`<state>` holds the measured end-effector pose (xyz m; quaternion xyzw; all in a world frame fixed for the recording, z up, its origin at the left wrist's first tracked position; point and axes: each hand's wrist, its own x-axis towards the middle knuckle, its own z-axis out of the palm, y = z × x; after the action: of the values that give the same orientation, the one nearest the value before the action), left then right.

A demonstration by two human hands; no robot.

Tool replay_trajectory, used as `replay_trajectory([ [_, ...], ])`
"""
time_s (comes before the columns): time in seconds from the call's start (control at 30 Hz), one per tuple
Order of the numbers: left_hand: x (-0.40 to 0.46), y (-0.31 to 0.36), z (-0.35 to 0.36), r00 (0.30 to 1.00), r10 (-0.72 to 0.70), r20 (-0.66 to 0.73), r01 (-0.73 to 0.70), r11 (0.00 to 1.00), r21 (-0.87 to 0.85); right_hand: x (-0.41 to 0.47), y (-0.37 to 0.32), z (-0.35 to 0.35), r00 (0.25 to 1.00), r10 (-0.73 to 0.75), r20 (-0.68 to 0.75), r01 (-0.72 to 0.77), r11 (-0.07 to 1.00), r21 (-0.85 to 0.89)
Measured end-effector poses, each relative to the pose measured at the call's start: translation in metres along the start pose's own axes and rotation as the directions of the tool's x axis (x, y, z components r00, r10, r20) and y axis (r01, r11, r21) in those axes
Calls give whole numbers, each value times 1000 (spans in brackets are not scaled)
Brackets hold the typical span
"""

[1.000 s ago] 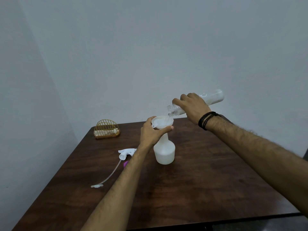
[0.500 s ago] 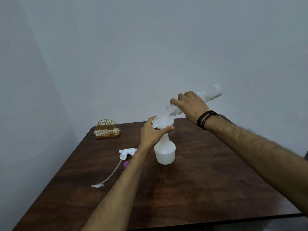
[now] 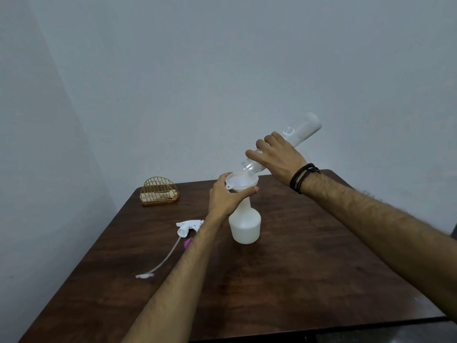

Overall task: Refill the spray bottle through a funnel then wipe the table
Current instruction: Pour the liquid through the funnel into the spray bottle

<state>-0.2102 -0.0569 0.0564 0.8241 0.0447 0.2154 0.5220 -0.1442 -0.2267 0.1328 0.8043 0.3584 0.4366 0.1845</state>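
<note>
A white spray bottle (image 3: 244,225) without its head stands upright near the middle of the brown table (image 3: 296,280). A white funnel (image 3: 241,181) sits in its neck. My left hand (image 3: 228,198) grips the funnel from the left, just under the rim. My right hand (image 3: 278,157) holds a clear plastic bottle (image 3: 300,128) tilted steeply, mouth down over the funnel's right edge. The detached white spray head (image 3: 189,226) with its long tube (image 3: 163,259) lies on the table to the left.
A gold wire holder (image 3: 159,191) with folded cloth inside stands at the table's far left corner. A small purple item (image 3: 188,242) lies partly behind my left forearm. Grey walls close in behind and to the left.
My right hand has raised the base of the clear bottle, so it tilts more steeply into the funnel. The left hand and spray bottle have stayed in place.
</note>
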Motion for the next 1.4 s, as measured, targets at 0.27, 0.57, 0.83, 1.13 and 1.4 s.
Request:
replay_trajectory([
  [0.27,-1,0,-1,1000,4,5,-4,1000,-17,-6,-6,5,996,74,59,-80,991,105],
  [0.57,-1,-1,-1,1000,7,6,-6,1000,-28,-25,-9,8,921,249,300,-376,776,507],
  [0.83,-1,-3,-1,1000,-4,13,5,999,-36,-59,-11,29,646,513,565,-680,50,732],
  [1.13,-2,-1,0,1000,-4,9,5,998,-67,-105,-24,42,408,710,574,-658,-207,724],
  [1.4,-1,5,-2,1000,1,-5,-1,995,-99,-110,-27,51,546,681,488,-662,-6,750],
])
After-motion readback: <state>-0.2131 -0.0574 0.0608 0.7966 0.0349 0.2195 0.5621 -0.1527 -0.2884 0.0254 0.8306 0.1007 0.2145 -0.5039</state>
